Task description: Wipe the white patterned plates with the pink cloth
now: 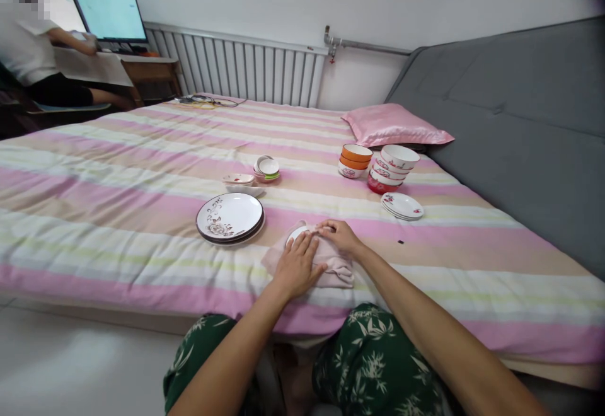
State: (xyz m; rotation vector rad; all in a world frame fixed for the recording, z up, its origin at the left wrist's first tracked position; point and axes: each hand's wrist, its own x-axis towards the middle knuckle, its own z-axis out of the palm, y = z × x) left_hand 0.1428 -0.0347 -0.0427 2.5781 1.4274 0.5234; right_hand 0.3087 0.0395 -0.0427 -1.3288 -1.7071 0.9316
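Observation:
A pale pink cloth (338, 272) lies bunched near the bed's front edge, with part of a white dish (295, 233) showing at its far side. My left hand (297, 266) rests flat on the cloth and dish, fingers stretched out. Just right of it, my right hand (341, 237) has its fingertips pinched at the cloth's far edge. To the left sits a stack of white plates with dark rims and a flower print (231, 215). Small oval dishes (240, 180) and a pile of little round bowls (267, 165) stand behind that stack.
Right of my hands are small flowered plates (401, 205), stacked red and white bowls (394, 167) and orange bowls (355, 156). A pink pillow (394, 125) leans near the grey headboard (510, 94). Cables (208, 101) lie at the far edge. A person (28, 44) sits at a desk.

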